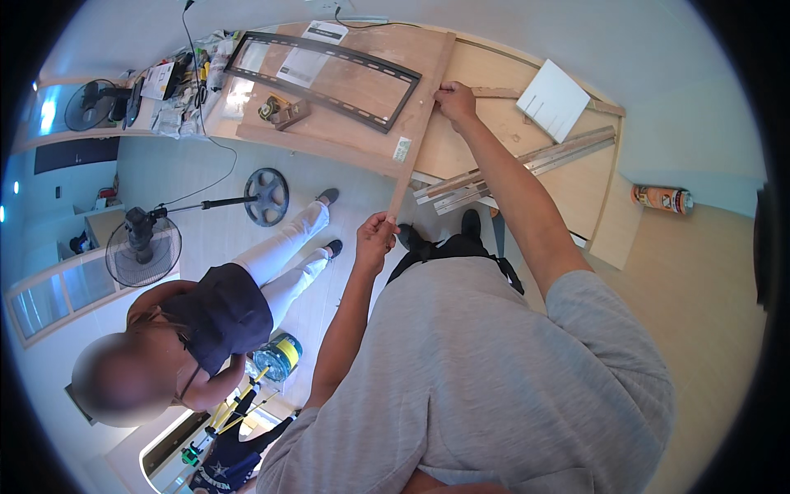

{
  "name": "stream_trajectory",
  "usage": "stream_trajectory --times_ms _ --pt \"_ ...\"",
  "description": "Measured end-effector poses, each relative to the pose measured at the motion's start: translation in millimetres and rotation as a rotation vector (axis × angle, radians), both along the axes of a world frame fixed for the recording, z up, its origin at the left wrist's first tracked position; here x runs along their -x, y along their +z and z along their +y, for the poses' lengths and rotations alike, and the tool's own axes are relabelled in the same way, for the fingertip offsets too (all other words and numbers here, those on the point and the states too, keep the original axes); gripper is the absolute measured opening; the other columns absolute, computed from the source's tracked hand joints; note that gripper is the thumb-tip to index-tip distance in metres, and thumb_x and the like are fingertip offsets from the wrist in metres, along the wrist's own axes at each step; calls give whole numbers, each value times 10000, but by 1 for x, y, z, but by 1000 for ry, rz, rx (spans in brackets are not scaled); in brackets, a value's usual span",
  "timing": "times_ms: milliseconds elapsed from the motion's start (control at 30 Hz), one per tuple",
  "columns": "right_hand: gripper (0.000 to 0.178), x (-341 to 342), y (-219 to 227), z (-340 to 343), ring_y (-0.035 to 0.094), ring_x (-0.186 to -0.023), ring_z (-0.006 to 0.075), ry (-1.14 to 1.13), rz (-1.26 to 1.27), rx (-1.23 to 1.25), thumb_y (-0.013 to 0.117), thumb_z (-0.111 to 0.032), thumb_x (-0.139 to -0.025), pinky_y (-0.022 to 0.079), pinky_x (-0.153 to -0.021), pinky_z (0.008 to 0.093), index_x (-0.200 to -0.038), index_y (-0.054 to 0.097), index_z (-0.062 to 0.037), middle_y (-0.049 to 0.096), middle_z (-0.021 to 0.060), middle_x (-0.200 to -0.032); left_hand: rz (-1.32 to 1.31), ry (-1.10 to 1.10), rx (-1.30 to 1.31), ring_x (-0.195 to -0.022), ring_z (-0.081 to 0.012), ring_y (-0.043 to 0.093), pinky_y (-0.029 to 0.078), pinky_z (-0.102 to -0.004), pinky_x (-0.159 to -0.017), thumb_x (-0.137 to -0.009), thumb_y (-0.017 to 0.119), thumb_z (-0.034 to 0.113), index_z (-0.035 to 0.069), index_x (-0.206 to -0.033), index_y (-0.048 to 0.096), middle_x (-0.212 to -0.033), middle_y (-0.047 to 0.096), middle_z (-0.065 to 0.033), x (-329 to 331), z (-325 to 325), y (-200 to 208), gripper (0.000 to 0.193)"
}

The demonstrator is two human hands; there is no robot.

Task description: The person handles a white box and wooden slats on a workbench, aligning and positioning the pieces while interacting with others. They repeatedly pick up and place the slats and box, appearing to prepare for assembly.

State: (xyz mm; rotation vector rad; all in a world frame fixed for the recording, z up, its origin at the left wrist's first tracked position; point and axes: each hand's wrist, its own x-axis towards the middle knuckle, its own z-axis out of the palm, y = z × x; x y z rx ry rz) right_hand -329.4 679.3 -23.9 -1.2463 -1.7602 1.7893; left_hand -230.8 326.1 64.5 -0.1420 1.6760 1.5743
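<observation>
A: Where's the wooden strip (406,179) rn?
B: Along the R edge of the brown board (354,140), btwn that & the pale panel (568,193). Near end sticks out past the board.
A: Grip?
B: L hand (376,240): fingers curled in, thumb & fingertips pinching the near end. R hand (455,104): fingers mostly closed, tips at the strip's edge farther up; can't tell how firm, partly hidden.
A: Any containers?
B: Orange-label can (661,199) on the R, apart from the panel; contents n/a, can't see in. Blue see-thru bottle (278,357) w/ yellow band, lower L near the other person (216,317); can't tell if there's liquid. Plastic bags (174,119) bunched at the far L end, contents unclear.
A: Else nearby?
B: Black metal frame (362,108) on the board, metal rails (527,170) & a white flat piece (553,99) on the panel.
</observation>
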Motion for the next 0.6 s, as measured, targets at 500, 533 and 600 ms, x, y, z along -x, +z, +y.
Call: stream_trajectory --times_ms 500,533,600 --pt "284 -3 14 0 707 -777 211 15 -28 25 747 -145 -756 552 -719 328 -1001 734 -1 744 117 -893 -6 10 0 -507 -62 485 310 -201 -426 -959 677 233 33 -1108 611 -788 636 -27 1 0 -1 257" --pt "284 -3 19 -1 702 -785 199 36 -5 6 741 -132 -785 555 -706 321 -1031 717 7 736 108 -908 -5 7 8 -513 -62 492 318 -202 -430 -971 662 225 33 -1120 612 -801 642 -28 0 0 1 249" --pt "284 -8 33 -2 694 -801 175 40 -26 3 730 -106 -843 559 -681 308 -1092 684 23 719 92 -939 18 -26 -18 -518 -64 496 326 -202 -434 -982 643 215 33 -1130 614 -809 645 -29 -2 -2 4 237"
